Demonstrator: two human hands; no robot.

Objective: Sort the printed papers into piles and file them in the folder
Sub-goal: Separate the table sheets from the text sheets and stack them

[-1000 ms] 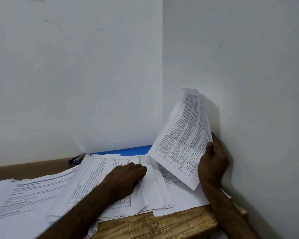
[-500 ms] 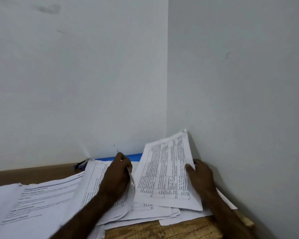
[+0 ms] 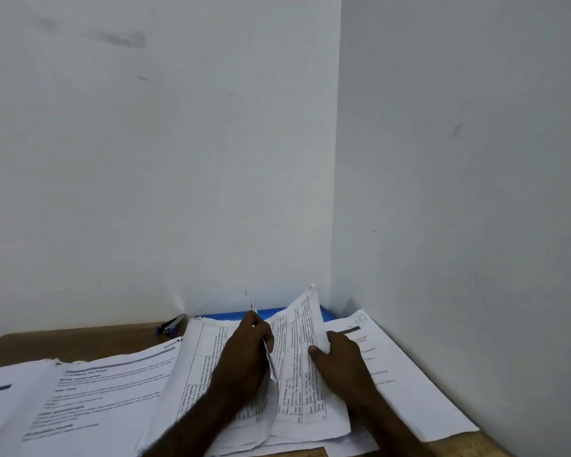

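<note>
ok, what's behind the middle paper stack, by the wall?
A blue folder lies against the wall; only its far strip shows. The middle stack and the raised sheet pinched by the right hand cover the rest, so its contents cannot be seen.

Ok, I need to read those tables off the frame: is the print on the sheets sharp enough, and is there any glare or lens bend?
Head view: print on the lifted table sheet in the right hand is soft, rows visible, words unreadable; flat dim light, no glare on the paper; the wall corner bows slightly, as a wide-angle lens would make it.
</note>
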